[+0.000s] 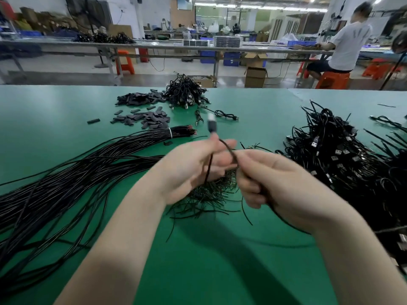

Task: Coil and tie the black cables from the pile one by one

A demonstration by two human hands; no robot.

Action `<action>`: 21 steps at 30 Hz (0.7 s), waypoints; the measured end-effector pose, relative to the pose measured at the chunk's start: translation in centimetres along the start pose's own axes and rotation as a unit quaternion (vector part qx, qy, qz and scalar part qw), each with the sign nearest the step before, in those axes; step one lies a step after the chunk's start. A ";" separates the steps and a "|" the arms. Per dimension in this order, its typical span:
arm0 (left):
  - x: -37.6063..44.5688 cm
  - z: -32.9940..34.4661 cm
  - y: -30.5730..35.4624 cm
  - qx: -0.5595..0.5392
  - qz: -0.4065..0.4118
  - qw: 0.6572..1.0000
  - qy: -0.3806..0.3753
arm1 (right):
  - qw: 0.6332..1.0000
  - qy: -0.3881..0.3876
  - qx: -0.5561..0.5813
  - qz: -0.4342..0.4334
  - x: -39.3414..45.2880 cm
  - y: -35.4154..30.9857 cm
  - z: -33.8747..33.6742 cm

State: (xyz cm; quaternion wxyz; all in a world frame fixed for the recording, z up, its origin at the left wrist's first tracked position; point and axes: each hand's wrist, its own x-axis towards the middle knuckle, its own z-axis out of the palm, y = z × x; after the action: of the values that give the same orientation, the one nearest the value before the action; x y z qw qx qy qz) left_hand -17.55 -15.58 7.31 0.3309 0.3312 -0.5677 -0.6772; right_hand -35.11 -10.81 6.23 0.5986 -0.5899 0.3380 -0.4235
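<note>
while blurred, seemingly one cable (229, 151), two hands (191, 170)

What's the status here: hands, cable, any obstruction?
Left hand and right hand both grip one thin black cable, its blurred plug end raised. No tie on it yet. Nothing in the way.

Green work mat (66, 102) covering the near bench. Scattered dark flat sleeve pieces (143, 119) at centre left, some heaped (137, 99) toward the far edge. Beyond, long metal workbench (154, 46) across the hall, carrying stacked trays (226, 40). Below it, blue crates (231, 58), open cardboard boxes (255, 77) and orange plastic stools (125, 62). At far right, seated person in white shirt (350, 44) on an orange stool (332, 79), facing away. Background blurred.
</note>
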 end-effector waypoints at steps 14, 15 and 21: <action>-0.4 -0.4 -0.2 0.132 -0.003 0.991 -0.035 | 0.995 0.091 0.010 -0.032 0.2 -0.2 -0.9; -0.1 -0.3 0.0 0.042 0.022 0.999 -0.014 | 0.999 0.029 0.022 -0.037 0.2 -0.1 0.0; -1.7 -1.0 2.0 -0.174 0.090 0.970 -0.143 | 0.972 -0.055 -0.142 0.181 0.7 4.2 0.0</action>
State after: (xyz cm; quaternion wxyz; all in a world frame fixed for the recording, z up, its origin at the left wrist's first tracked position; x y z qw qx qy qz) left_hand -15.64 -14.98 9.25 0.3588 0.1161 -0.5098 -0.7732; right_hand -34.36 -11.63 2.17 0.5934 -0.6198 0.4627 -0.2228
